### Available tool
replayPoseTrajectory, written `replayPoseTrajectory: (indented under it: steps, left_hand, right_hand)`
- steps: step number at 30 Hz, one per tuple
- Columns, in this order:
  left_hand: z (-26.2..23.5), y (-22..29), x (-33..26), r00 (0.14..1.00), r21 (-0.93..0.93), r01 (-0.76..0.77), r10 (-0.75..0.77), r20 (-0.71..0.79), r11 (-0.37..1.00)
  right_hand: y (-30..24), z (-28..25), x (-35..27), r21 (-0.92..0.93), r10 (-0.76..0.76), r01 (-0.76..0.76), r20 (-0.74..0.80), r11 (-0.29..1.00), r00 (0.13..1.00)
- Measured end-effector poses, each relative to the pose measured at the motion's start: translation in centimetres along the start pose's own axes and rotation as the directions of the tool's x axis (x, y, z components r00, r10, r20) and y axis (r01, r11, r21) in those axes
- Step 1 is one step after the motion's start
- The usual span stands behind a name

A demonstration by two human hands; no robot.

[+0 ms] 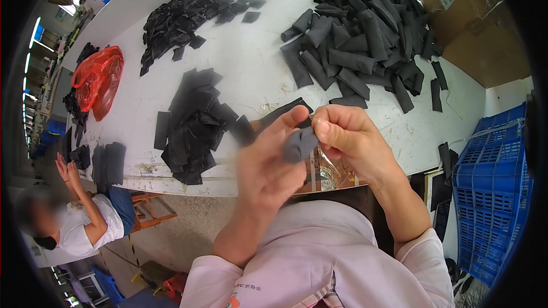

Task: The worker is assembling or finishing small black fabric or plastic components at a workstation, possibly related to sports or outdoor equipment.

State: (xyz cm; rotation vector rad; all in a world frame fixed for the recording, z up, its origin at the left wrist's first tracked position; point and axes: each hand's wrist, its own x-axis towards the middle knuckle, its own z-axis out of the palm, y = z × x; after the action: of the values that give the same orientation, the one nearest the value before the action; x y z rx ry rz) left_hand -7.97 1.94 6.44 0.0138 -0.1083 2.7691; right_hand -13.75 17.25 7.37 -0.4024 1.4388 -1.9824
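Note:
A dark grey rolled fabric piece [299, 146] is held between both hands above the table's front edge. My left hand [264, 166], smeared by motion, is closed around its body, thumb uppermost. At the piece's upper right end, the thumb and forefinger of my right hand [353, 136] are pinched together. Just behind my hands another dark strip [285, 111] lies on the table. To the left of my left hand sits a heap of flat black fabric pieces [194, 125].
A large pile of dark fabric tubes [365, 34] covers the back right of the white table [257, 63], beside a cardboard box [476, 28]. Small black pieces [188, 17] lie back left. A red plastic bag [100, 82], a seated co-worker [85, 217] and blue crates [491, 194] flank the table.

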Motion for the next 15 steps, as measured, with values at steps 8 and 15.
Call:
replayPoseTrajectory:
  steps: [8, 15]
  left_hand:
    - [-3.1, 0.2, 0.0, 0.973, -0.119, -0.089, 0.061, -0.224, 0.989]
    - [-4.3, -1.1, -1.0, 0.873, 0.811, -0.161, 0.465, -0.149, 0.562]
  right_hand:
    - [2.9, -1.9, 2.0, 0.144, 0.162, -0.166, 0.039, 0.976, 0.986]
    - [5.5, -3.5, 2.2, -0.084, 0.094, -0.078, 0.207, 0.993, 0.974]
